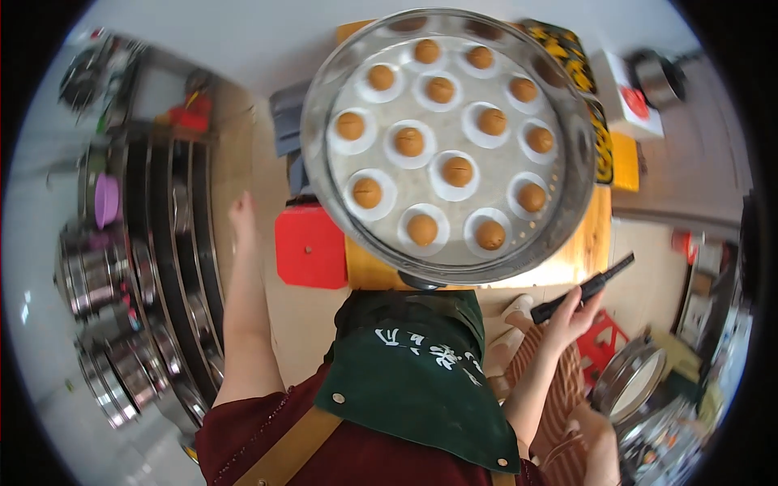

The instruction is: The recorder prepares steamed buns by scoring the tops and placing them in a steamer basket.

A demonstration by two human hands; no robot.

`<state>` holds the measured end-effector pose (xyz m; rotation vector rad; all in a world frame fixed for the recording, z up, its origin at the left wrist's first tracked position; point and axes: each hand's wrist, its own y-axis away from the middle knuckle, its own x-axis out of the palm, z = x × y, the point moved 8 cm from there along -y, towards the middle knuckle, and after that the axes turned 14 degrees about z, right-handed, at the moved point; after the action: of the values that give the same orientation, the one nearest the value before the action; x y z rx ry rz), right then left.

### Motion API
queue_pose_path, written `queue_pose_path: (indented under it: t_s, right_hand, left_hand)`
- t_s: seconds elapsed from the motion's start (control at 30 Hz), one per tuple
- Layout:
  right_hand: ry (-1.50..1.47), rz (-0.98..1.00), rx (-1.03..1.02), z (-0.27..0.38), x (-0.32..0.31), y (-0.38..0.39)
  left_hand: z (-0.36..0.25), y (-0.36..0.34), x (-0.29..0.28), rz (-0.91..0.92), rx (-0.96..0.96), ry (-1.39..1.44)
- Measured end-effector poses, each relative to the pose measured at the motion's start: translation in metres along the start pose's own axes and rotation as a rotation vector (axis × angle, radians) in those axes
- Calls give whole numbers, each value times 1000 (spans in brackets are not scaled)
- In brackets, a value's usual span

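Note:
A large round metal steamer tray (462,274) rests on the wooden table in front of me. In it sit several round brown dough balls (440,90), each on a white paper disc (412,240); short lines mark the tops of some. My right hand (574,320), right of the table's near edge, is closed around a black stick-shaped device (583,287) with a narrower far end. Out to the left, my left hand (241,215) is held away from the tray, beyond the red stool. Its fingers are too small and blurred to make out.
A red plastic stool (310,247) stands left of the wooden table (596,235). Black trays of yellow pieces (559,49) lie behind the steamer. Shelves with metal pots (97,271) line the left. A person in striped trousers (559,405) is close at my right, near a round sieve (630,381).

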<state>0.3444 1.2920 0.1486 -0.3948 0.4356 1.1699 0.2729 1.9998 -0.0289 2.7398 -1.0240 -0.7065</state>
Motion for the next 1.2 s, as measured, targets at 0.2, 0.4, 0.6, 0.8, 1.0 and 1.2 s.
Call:
queue_pose_path:
  t_s: [0.2, 0.4, 0.6, 0.8, 1.0, 1.2]
  right_hand:
    - [17, 119, -136, 20, 11, -41]
    - [-170, 272, -284, 48, 48, -36]
    - [-262, 377, -141, 48, 66, 16]
    - [-203, 264, -11, 44, 55, 64]
    - [-386, 72, 109, 49, 73, 98]
    - [-523, 17, 168, 58, 119, 123]
  left_hand:
    - [234, 246, -97, -77, -548, -267]
    - [257, 408, -79, -139, -946, 81]
    - [166, 270, -18, 71, -429, 203]
    - [-46, 120, 77, 273, 33, 319]
    - [-199, 34, 174, 558, 313, 131]
    - [-228, -1, 247, 889, 290, 40]
